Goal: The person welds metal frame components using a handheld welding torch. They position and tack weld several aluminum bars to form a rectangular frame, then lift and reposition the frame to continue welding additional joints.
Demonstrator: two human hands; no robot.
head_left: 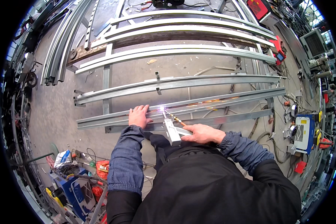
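My right hand is closed around a torch with a brass-coloured neck. At its tip a bright violet-white spot glows on a galvanized steel channel, and orange sparks fly off along the channel to the right. A grey box-shaped piece sits just left of the right hand; I cannot tell whether it belongs to the torch. My left hand lies on the same channel, left of the glowing spot, fingers stretched out and thumb apart.
Several more steel profiles lie crosswise on a metal frame beyond the hands. Long profiles are bundled at far left. Blue-and-white machines stand on the right, with cables and hoses on the floor. Another blue machine is at lower left.
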